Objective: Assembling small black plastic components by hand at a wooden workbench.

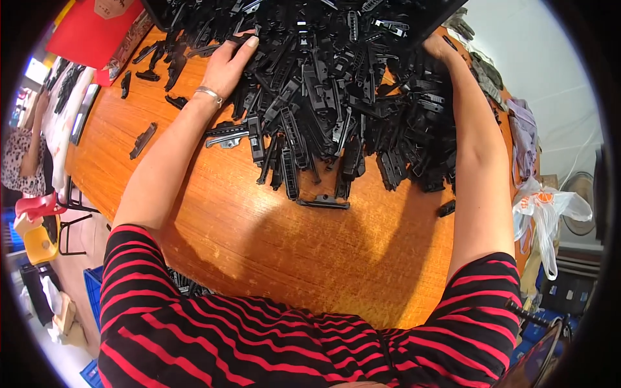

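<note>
The left hand [228, 64] is laid flat, fingers extended and held together, palm down against the left edge of a large heap of black plastic parts [336, 97]; nothing is gripped by it, and a silver bracelet [209, 94] is worn at the wrist. The right hand [436, 46] is pressed into the far right side of the same heap, but its fingers are buried among the parts, so it cannot be told how far it is opened or whether anything is held. The heap is spread across the far half of an orange wooden bench [291, 246], between the two forearms, and its upper part is met by the edge of a black tray [420, 19] tilted over it. A few stray pieces are seen apart from the pile: a long strip [143, 140] well to the left, a short piece [446, 208] near the right forearm, and a flat bar [323, 204] just at the heap's near edge. A red box [90, 29] is placed at the bench's far left corner. Grey cloth gloves [485, 71] and a white plastic bag [546, 207] are found beyond the right edge. Red-and-black striped sleeves [259, 336] are seen at the lower edge.
</note>
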`<state>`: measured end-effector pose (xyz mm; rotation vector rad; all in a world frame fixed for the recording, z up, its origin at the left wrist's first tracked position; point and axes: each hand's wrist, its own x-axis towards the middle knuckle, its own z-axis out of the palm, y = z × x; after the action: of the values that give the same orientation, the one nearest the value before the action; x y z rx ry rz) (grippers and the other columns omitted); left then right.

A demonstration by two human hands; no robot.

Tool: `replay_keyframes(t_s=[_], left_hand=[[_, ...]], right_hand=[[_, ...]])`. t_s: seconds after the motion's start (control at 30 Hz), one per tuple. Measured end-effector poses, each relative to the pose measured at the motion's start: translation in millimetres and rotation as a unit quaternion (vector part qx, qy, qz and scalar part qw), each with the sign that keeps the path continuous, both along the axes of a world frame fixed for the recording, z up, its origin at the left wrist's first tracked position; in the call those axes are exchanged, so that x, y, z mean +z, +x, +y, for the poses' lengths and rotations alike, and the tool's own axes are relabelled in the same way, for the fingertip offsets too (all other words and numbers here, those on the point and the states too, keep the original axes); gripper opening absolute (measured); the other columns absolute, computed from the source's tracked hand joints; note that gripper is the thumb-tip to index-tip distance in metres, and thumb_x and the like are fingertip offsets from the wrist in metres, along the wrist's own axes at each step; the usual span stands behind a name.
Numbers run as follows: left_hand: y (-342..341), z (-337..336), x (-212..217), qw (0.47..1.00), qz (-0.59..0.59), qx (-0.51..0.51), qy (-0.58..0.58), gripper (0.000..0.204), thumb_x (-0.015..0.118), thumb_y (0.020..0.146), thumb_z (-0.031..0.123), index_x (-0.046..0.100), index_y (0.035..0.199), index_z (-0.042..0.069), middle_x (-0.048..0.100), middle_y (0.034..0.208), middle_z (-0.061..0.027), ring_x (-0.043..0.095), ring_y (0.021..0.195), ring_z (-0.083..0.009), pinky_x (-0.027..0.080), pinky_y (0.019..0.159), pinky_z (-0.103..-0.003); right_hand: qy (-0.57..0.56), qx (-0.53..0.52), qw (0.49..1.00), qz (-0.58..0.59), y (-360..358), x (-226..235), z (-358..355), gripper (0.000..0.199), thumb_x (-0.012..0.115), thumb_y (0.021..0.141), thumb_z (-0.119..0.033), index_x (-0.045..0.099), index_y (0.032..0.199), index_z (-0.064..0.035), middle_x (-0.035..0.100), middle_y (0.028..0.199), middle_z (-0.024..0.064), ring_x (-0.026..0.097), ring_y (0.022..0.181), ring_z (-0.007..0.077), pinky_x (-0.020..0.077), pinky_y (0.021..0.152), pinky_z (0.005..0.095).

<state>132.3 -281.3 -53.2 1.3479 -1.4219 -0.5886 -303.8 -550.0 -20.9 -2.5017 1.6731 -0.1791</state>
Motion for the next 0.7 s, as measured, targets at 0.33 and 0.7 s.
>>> replay_keyframes(t_s=[0.33, 0.7], left_hand=[[9.7, -15.7, -16.9, 0.998, -0.046, 0.032, 0.013, 0.064, 0.055, 0.085, 0.054, 0.058, 0.119, 0.000, 0.061, 0.115, -0.0227, 0.057, 0.110, -0.0319, 0.040, 0.095, -0.035], [17.9, -20.5, -22.6, 0.996, -0.070, 0.055, 0.029, 0.063, 0.054, 0.085, 0.055, 0.059, 0.118, 0.002, 0.060, 0.115, -0.0230, 0.056, 0.110, -0.0352, 0.041, 0.095, -0.037]], right_hand=[[0.032, -0.024, 0.997, -0.068, 18.7, 12.0, 124.3, 0.045, 0.059, 0.084, -0.034, 0.057, 0.122, -0.0104, 0.064, 0.112, 0.0175, 0.060, 0.106, 0.0314, 0.0446, 0.091, 0.0367], [0.148, 0.079, 0.983, -0.077, 20.5, 34.4, 235.3, 0.054, 0.064, 0.083, -0.038, 0.053, 0.127, -0.0070, 0.060, 0.118, 0.0170, 0.056, 0.112, 0.0303, 0.0415, 0.097, 0.0352]])
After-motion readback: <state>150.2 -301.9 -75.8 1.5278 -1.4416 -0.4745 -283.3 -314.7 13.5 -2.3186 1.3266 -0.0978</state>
